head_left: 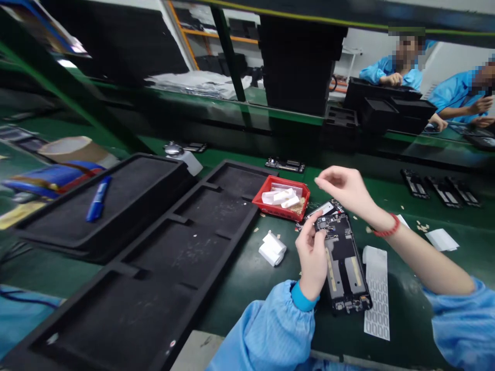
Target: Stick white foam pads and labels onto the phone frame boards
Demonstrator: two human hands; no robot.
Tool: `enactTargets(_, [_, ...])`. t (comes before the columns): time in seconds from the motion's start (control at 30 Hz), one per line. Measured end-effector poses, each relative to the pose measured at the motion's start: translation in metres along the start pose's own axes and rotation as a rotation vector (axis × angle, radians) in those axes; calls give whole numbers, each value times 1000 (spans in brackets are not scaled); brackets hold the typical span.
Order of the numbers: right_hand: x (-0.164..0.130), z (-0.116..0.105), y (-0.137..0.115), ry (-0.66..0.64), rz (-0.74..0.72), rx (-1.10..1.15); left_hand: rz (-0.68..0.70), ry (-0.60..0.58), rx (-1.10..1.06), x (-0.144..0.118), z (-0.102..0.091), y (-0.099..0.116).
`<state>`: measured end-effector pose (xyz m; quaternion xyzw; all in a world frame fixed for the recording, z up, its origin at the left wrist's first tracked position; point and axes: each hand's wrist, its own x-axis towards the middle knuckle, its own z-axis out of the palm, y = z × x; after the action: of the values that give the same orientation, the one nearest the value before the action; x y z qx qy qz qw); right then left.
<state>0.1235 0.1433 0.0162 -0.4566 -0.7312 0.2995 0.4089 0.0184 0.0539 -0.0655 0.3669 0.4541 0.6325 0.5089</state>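
Observation:
An opened phone with its circuit board and frame exposed lies tilted on the green bench. My left hand grips its upper left edge between thumb and fingers. Raised above the phone's top end, my right hand has thumb and forefinger pinched together; whatever is between them is too small to make out. Under the right hand, another phone part is partly covered. A strip of label stickers lies at the phone's right edge. Just beyond sits a red bin with white rolled pieces and small tan bits.
A long black compartment tray runs along the left, beside a stacked black tray bearing a blue marker. Crumpled white paper lies near my left hand. Several phone units rest at right. Two co-workers sit across the bench.

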Motion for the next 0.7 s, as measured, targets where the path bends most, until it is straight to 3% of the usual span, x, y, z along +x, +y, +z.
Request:
enactTargets(0.13, [-76, -11, -21, 228, -61, -178, 142, 24, -4, -10, 0, 8])
enactTargets(0.23, [-113, -8, -29, 253, -17, -226, 275, 28, 73, -19, 0, 14])
enactTargets(0.4, [-121, -1, -25, 210, 49, -96, 380, 36, 225, -29, -3, 18])
enactTargets(0.7, [-121, 2, -27, 238, 24, -51, 472, 78, 255, -34, -4, 14])
